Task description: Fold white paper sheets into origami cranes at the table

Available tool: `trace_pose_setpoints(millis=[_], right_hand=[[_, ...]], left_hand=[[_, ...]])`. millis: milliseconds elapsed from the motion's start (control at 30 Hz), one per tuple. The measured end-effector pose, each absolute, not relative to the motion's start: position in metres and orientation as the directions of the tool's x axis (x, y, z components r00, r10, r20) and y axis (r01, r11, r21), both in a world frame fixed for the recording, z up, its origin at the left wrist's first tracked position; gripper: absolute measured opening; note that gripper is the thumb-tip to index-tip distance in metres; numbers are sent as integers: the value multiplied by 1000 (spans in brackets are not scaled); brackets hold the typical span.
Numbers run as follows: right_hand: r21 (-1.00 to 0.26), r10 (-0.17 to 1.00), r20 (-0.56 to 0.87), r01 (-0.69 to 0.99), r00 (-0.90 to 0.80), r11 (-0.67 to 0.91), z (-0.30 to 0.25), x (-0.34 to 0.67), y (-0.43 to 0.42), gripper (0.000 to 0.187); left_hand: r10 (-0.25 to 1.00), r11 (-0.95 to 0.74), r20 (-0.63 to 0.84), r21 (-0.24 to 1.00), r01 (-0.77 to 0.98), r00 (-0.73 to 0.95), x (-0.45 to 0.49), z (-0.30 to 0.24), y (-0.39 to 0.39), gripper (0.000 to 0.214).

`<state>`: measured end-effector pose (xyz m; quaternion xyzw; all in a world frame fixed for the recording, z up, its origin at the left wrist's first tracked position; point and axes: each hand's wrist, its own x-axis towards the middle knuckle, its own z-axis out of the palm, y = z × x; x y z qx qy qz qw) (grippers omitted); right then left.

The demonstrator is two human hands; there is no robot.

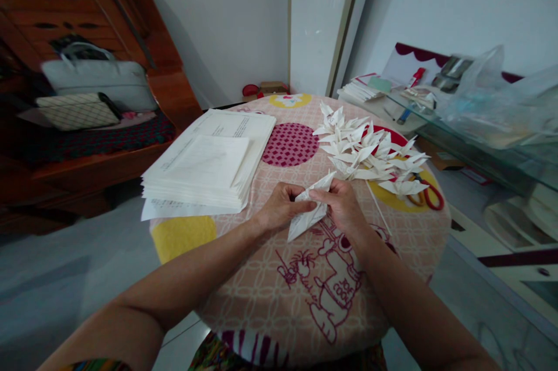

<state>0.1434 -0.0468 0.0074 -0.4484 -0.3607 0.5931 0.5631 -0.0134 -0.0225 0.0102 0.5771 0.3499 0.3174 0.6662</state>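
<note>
Between both hands, above the cloth-covered table [253,278], is a folded piece of white paper [308,217], long and pointed at its ends. My left hand [282,206] pinches its left side with thumb and fingers. On the other side, my right hand [342,201] grips the paper near its upper tip. Just beyond my right hand lies a heap of folded white paper cranes [370,147]. A thick stack of printed paper [196,185] lies to the left, with smaller square sheets [209,161] on top.
Red-handled scissors [431,195] lie by the cranes at the table's right edge, and a thin white stick [378,208] is near my right wrist. A glass shelf [471,138] with plastic bags stands at right. A wooden bench [170,80] holding bags is at left.
</note>
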Motion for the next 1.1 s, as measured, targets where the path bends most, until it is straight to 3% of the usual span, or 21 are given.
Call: trace_pose_setpoints(millis=[367, 467, 567, 800, 967, 1100], right_hand=[[-859, 974, -163, -508, 159, -61, 6, 136, -47, 22], [-849, 984, -166, -518, 67, -107, 6, 140, -46, 28], [-879, 992, -127, -461, -20, -122, 5, 145, -46, 29], [-922, 982, -118, -383, 150, -52, 4, 144, -46, 22], [-985, 992, -35, -169, 118, -15, -2, 142, -44, 26], [-990, 989, -21, -140, 144, 0, -6, 140, -41, 23]], left_hand=[[808, 89, -42, 995, -51, 587, -11, 9, -23, 31], [816, 173, -101, 982, -74, 569, -12, 10, -23, 30], [845, 280, -167, 947, -155, 508, -12, 12, -23, 27], [841, 355, -195, 903, -243, 504, -11, 7, -18, 28], [937, 272, -150, 879, -391, 315, -5, -4, -10, 32], [941, 223, -108, 911, -347, 321, -4, -6, -6, 33]])
